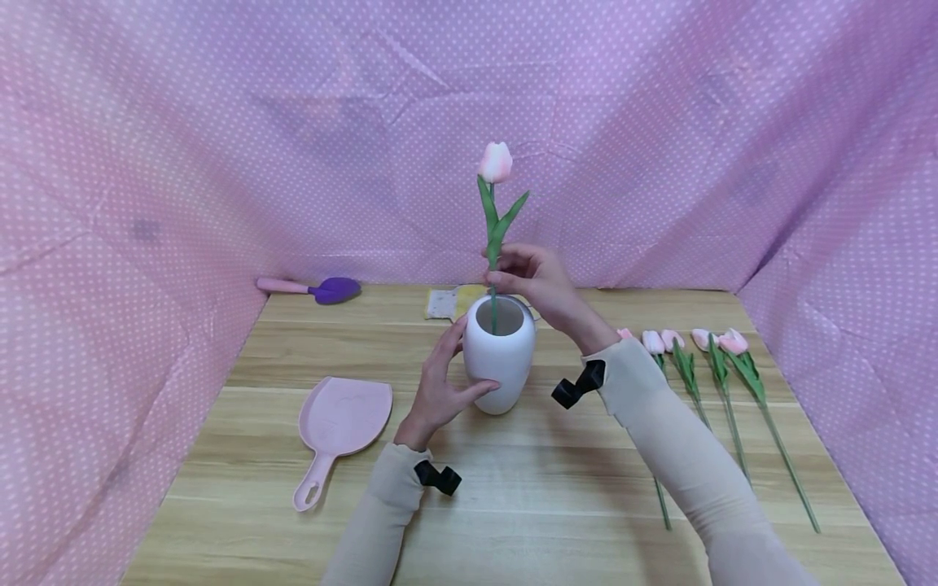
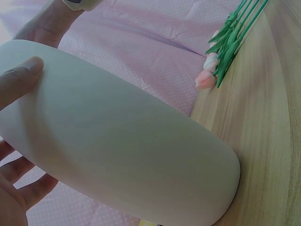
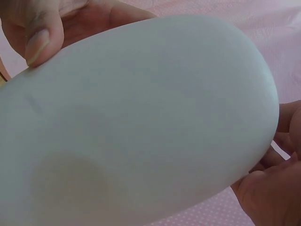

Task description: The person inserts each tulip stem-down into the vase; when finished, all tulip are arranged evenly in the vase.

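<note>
A white vase (image 1: 501, 370) stands upright in the middle of the table, its mouth facing up. My left hand (image 1: 438, 391) holds it from the left side, thumb across the front and fingers behind; the left wrist view shows the same grip on the vase (image 2: 122, 132). Above the rim, my right hand (image 1: 541, 283) pinches the green stem of a pink-and-white tulip (image 1: 496, 163). The lower stem reaches inside the vase, and its end is hidden. In the right wrist view the vase (image 3: 164, 108) covers most of the picture.
Several more tulips (image 1: 733, 342) lie on the table (image 1: 513, 521) at the right, partly under my right forearm. A pink dustpan-like scoop (image 1: 348, 415) lies at the left. Behind it is a purple toy trowel (image 1: 337, 290). A white-and-yellow packet (image 1: 443, 303) lies behind the vase.
</note>
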Demonstrator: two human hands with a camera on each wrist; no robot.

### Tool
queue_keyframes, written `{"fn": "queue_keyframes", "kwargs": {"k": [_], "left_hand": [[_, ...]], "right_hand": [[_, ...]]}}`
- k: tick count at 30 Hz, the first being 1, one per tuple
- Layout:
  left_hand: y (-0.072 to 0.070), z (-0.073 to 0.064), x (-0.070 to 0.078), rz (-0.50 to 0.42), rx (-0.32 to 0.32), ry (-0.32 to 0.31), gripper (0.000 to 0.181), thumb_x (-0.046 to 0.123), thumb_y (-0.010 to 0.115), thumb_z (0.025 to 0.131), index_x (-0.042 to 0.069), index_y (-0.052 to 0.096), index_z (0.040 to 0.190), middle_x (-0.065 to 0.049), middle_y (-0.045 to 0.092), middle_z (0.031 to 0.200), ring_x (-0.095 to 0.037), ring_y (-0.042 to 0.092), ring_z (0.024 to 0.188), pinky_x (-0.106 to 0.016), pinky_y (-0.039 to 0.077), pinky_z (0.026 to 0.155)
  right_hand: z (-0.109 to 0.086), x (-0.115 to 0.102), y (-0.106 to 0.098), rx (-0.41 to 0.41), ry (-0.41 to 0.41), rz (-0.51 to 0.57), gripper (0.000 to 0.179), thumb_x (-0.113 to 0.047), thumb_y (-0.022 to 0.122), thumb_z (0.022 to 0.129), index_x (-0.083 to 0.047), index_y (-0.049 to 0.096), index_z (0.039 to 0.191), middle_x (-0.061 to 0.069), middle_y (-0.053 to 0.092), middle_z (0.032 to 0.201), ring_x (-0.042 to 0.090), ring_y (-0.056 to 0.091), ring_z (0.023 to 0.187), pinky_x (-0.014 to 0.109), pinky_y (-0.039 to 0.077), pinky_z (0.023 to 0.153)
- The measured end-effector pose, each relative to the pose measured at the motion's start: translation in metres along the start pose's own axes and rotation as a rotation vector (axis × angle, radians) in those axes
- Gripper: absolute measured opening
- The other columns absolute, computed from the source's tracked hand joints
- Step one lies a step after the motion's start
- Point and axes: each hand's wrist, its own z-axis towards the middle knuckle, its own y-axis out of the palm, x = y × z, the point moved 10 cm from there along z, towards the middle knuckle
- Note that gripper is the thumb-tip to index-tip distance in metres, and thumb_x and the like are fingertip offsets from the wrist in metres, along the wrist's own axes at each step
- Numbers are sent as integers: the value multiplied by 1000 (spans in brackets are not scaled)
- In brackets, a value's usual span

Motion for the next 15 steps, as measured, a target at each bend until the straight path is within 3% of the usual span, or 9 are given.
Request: {"fn": "queue_keyframes", "kwargs": {"k": [5, 11, 15], "left_hand": [[0, 0, 2, 0, 2, 23, 105, 3, 91, 68, 7, 32, 155, -18, 46, 153, -35, 50, 136, -50, 56, 103], [0, 0, 4, -1, 4, 36, 104, 2, 91, 68, 5, 33, 154, -19, 45, 153, -36, 50, 135, -50, 57, 101], [0, 0, 3, 1, 5, 29, 103, 2, 91, 68, 5, 33, 154, -19, 46, 153, -36, 50, 135, -51, 56, 101]], "right_hand": [[2, 0, 8, -67, -11, -94, 35, 3, 68, 91, 10, 62, 125, -6, 73, 89, 8, 69, 81, 22, 60, 79], [0, -3, 19, -155, -27, -268, 31, 0, 69, 91, 5, 68, 121, 16, 73, 99, 10, 67, 88, 24, 59, 84], [-2, -8, 27, -222, -55, -316, 26, 1, 69, 91, 5, 70, 116, 22, 73, 104, 18, 68, 94, 32, 60, 91]]}}
